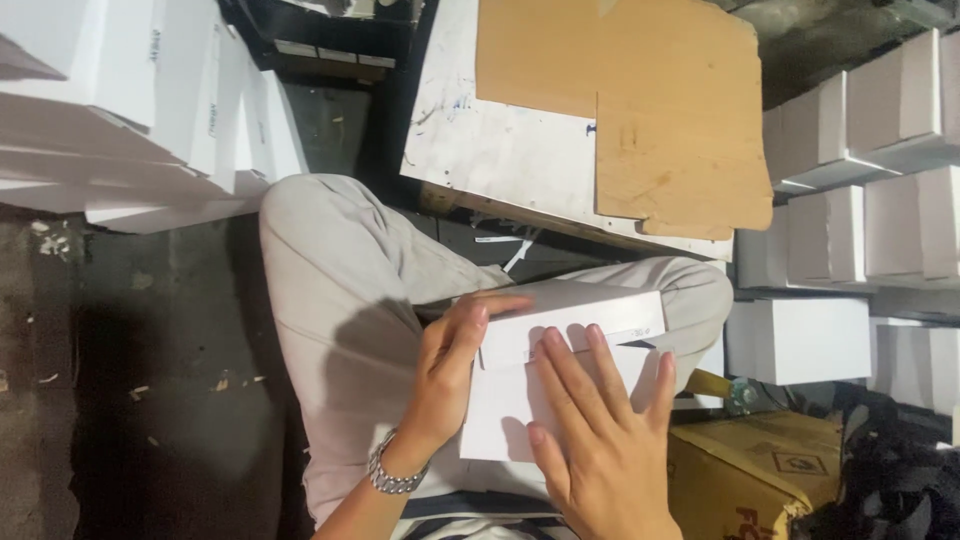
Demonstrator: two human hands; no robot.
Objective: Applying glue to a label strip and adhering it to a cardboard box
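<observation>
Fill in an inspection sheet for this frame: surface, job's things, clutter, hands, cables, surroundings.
Surface: white board bearing brown cardboard sheets; the work rests on the lap.
Job's things: white flat carton, part folded.
Clutter: scraps on the dark floor.
Hands: left hand grips the carton's edge, wristwatch on that wrist; right hand lies flat on it.
Cables: nothing seen.
Surroundings: finished white boxes stacked on one side, flat white blanks on the other, brown shipping box.

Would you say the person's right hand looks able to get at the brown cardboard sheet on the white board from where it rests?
Probably yes: the right hand lies flat on the white box, and nothing blocks the cardboard sheet beyond the knees.
</observation>
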